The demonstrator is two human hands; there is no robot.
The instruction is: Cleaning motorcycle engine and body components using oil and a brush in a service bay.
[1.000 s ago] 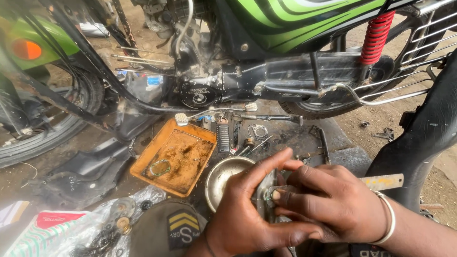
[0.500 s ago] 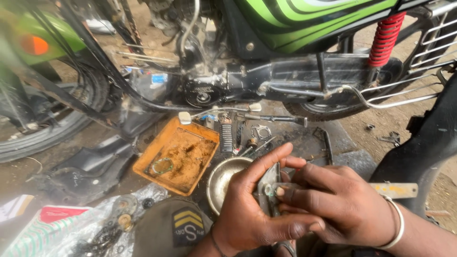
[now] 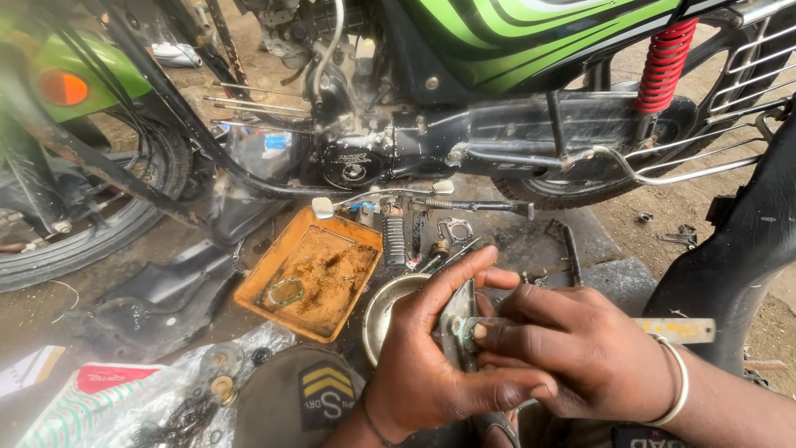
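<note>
While left hand (image 3: 431, 365) grips metal part (image 3: 458, 319) — long axis upright — right hand (image 3: 572, 348) fingers pinch scraper (image 3: 672, 329), pointing left.

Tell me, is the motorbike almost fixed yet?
Not nearly. Parts are already off: small pieces lie on the dark mat and in the orange tray. Right now the left hand grips a grey metal part while the right hand works a flat blade against it. The motorbike looks stripped, engine exposed.
</note>
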